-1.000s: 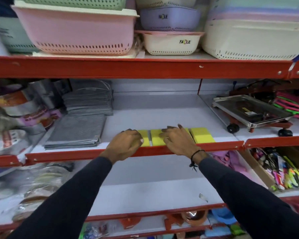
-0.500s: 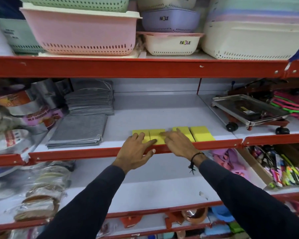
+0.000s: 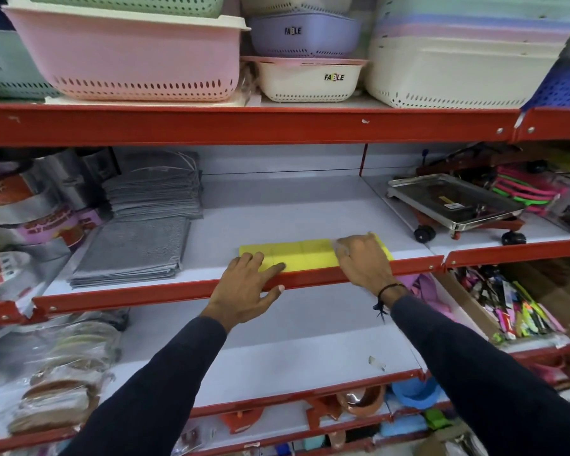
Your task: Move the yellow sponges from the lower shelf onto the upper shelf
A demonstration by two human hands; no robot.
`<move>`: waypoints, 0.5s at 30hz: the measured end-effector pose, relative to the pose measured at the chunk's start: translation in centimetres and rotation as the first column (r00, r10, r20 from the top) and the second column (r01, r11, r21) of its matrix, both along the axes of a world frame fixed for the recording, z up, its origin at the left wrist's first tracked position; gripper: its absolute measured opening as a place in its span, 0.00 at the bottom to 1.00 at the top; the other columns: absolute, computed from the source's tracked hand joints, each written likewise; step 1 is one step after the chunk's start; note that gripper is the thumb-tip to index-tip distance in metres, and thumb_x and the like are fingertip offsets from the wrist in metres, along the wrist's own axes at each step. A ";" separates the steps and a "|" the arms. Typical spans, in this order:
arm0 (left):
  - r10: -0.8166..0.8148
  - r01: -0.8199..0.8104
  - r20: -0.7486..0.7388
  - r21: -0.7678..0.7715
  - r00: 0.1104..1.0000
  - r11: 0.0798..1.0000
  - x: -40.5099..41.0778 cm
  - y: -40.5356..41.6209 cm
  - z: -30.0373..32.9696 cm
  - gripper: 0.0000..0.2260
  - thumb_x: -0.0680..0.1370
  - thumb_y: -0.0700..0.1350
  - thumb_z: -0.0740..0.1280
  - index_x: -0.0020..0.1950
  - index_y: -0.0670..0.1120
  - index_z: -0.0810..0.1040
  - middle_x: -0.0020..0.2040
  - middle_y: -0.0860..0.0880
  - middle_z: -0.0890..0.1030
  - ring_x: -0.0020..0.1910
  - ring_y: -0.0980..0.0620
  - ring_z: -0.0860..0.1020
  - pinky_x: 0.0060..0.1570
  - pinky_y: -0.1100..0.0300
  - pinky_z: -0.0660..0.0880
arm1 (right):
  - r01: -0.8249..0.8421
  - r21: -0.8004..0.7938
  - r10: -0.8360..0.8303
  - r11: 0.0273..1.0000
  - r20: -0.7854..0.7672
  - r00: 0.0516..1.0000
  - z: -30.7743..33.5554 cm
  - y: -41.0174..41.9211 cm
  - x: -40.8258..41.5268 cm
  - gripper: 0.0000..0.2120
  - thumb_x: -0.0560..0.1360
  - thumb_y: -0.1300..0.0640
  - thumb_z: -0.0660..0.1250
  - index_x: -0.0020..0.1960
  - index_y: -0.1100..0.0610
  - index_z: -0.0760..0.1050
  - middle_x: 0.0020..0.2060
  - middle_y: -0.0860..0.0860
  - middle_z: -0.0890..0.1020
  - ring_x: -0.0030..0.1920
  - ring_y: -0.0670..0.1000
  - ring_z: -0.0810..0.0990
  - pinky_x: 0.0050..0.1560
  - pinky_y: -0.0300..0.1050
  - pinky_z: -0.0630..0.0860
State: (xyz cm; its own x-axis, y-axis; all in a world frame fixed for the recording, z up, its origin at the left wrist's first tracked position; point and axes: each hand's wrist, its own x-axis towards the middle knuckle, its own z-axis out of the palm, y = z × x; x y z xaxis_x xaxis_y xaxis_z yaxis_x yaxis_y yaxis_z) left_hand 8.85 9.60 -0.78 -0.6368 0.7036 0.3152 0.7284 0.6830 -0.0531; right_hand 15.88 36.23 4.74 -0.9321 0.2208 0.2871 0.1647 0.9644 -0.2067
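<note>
Head view of a red-edged shelving unit. The yellow sponges (image 3: 297, 255) lie side by side in a touching row at the front edge of the upper shelf (image 3: 277, 209), just behind its red lip. The left hand (image 3: 247, 287) rests flat over the lip, fingers extended, its fingertips on the leftmost sponge; its grip is loose and flat, closed on nothing. The right hand (image 3: 362, 261) lies palm down on the right end of the row, covering most of the last sponge, fingers spread rather than curled; its grip likewise encloses nothing. A black cord bracelet (image 3: 387, 292) circles the right wrist. The lower shelf (image 3: 277, 350), directly beneath, shows a bare white surface between the two forearms. To the left of the sponges sit stacks of grey cloths (image 3: 135, 248); to the right, well apart, a steel tray on castors (image 3: 451, 205). Plastic baskets (image 3: 125, 57) fill the top shelf
</note>
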 end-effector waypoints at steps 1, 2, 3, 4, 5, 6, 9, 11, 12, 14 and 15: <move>0.003 -0.003 0.001 0.001 1.000 1.000 0.0 0.0 -0.1 0.28 0.82 0.64 0.52 0.77 0.54 0.76 0.58 0.43 0.78 0.57 0.40 0.76 0.61 0.44 0.75 | 0.065 -0.001 -0.065 0.998 -0.019 0.998 0.2 1.5 0.2 0.24 0.71 0.48 0.47 0.37 0.59 0.77 0.40 0.62 0.85 0.40 0.63 0.80 0.56 0.56 0.73; 0.009 -0.009 0.001 0.001 1.000 1.000 0.1 0.0 0.0 0.28 0.82 0.65 0.52 0.77 0.54 0.76 0.58 0.43 0.78 0.56 0.40 0.76 0.61 0.44 0.75 | 0.138 -0.009 -0.138 0.990 -0.005 0.990 0.5 2.7 0.6 0.24 0.72 0.48 0.48 0.39 0.60 0.78 0.41 0.63 0.85 0.41 0.64 0.80 0.52 0.55 0.74; 0.011 -0.011 -0.002 -0.003 1.000 1.000 0.1 0.0 -0.1 0.28 0.82 0.65 0.52 0.77 0.54 0.76 0.58 0.43 0.78 0.56 0.40 0.76 0.61 0.44 0.75 | 0.187 -0.020 -0.187 0.982 0.007 0.982 0.3 3.6 0.9 0.25 0.72 0.47 0.49 0.41 0.62 0.79 0.43 0.64 0.84 0.43 0.65 0.81 0.51 0.55 0.75; 0.012 -0.012 0.000 -0.004 1.000 1.000 0.1 0.1 -0.2 0.28 0.82 0.65 0.52 0.76 0.54 0.76 0.58 0.43 0.78 0.55 0.40 0.76 0.60 0.44 0.75 | 0.212 -0.032 -0.211 0.977 0.042 0.977 0.2 3.9 1.3 0.26 0.71 0.47 0.50 0.43 0.63 0.80 0.46 0.65 0.83 0.46 0.66 0.81 0.51 0.56 0.76; 0.013 -0.013 -0.008 -0.003 1.000 1.000 0.1 0.0 -0.2 0.28 0.82 0.65 0.53 0.76 0.54 0.76 0.57 0.43 0.78 0.54 0.40 0.76 0.60 0.44 0.75 | 0.206 -0.047 -0.203 0.977 0.058 0.977 -0.3 3.7 1.5 0.26 0.72 0.47 0.50 0.46 0.64 0.80 0.49 0.65 0.82 0.50 0.66 0.80 0.52 0.56 0.77; 0.018 -0.018 -0.009 0.000 1.000 1.000 0.1 0.0 -0.2 0.28 0.82 0.65 0.53 0.76 0.54 0.77 0.57 0.43 0.78 0.54 0.40 0.76 0.59 0.44 0.75 | 0.188 -0.056 -0.184 0.981 0.071 0.980 -0.6 2.9 1.6 0.27 0.72 0.47 0.50 0.48 0.63 0.81 0.51 0.63 0.81 0.52 0.66 0.79 0.52 0.57 0.77; 0.014 -0.014 -0.003 -0.017 1.000 1.000 0.1 0.0 -0.1 0.29 0.82 0.66 0.53 0.76 0.54 0.76 0.57 0.43 0.78 0.54 0.40 0.76 0.60 0.44 0.75 | 0.090 -0.034 -0.088 0.995 0.066 0.994 -1.6 0.4 1.3 0.24 0.76 0.48 0.52 0.52 0.62 0.80 0.55 0.60 0.80 0.56 0.63 0.76 0.54 0.56 0.78; 0.015 -0.015 0.017 -0.027 1.000 1.000 0.3 0.1 0.1 0.30 0.82 0.67 0.51 0.77 0.55 0.75 0.58 0.43 0.77 0.55 0.40 0.75 0.61 0.44 0.74 | 0.099 0.000 -0.099 0.995 0.059 0.993 -2.1 -0.5 0.9 0.21 0.78 0.49 0.55 0.50 0.63 0.80 0.54 0.59 0.80 0.56 0.61 0.75 0.53 0.56 0.78; 0.017 -0.016 0.023 -0.035 1.000 0.999 0.4 0.0 0.2 0.31 0.82 0.67 0.51 0.78 0.55 0.74 0.58 0.43 0.77 0.56 0.40 0.75 0.62 0.43 0.74 | 0.115 -0.006 -0.114 0.993 0.064 0.991 -1.9 -0.9 1.0 0.22 0.78 0.48 0.55 0.50 0.64 0.80 0.53 0.59 0.80 0.56 0.61 0.74 0.53 0.56 0.78; 0.027 -0.024 0.057 -0.056 0.998 0.998 0.7 -0.1 0.8 0.33 0.81 0.68 0.48 0.79 0.55 0.72 0.61 0.42 0.77 0.58 0.40 0.75 0.64 0.43 0.73 | 0.125 0.004 -0.125 0.992 0.081 0.989 -1.4 -1.1 1.0 0.25 0.78 0.46 0.53 0.51 0.64 0.81 0.53 0.59 0.80 0.56 0.61 0.75 0.54 0.56 0.77; 0.037 -0.032 0.065 -0.079 0.997 0.996 0.8 -0.2 0.9 0.34 0.81 0.69 0.46 0.80 0.56 0.71 0.63 0.42 0.77 0.59 0.39 0.75 0.65 0.43 0.72 | 0.119 0.031 -0.121 0.992 0.077 0.990 -1.3 -0.9 1.0 0.25 0.78 0.45 0.53 0.52 0.63 0.81 0.54 0.59 0.81 0.56 0.62 0.76 0.54 0.55 0.76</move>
